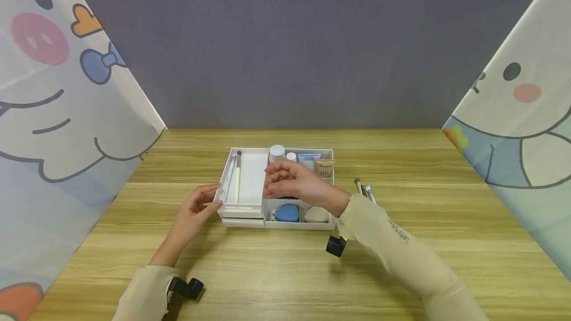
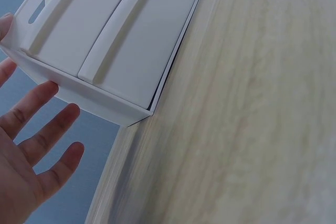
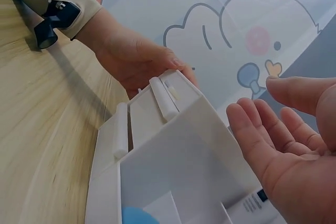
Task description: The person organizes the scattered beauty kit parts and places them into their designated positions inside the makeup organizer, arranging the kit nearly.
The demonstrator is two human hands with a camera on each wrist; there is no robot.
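On the wooden table stands a white desktop organizer (image 1: 299, 225) with a top tray on its left side. Two slim sticks lie in that tray: a pale makeup brush (image 1: 238, 177) and a whitish-blue stick (image 1: 229, 177). My left hand (image 1: 195, 214) rests against the tray's front left corner, thumb at the front and fingers along the side; the left wrist view has several fingers spread, some off the wall. Above the middle of the organizer hovers my right hand (image 1: 296, 184), fingers loosely bent, nothing between them. It partly hides the compartments beneath.
White-capped bottles (image 1: 277, 152), a blue tube (image 1: 309, 159) and a beige tube (image 1: 324, 167) stand in the back compartments. In front sit a blue rounded item (image 1: 287, 213) and a beige one (image 1: 316, 214). Several brushes (image 1: 371, 194) lie right of the organizer, partly behind my right forearm.
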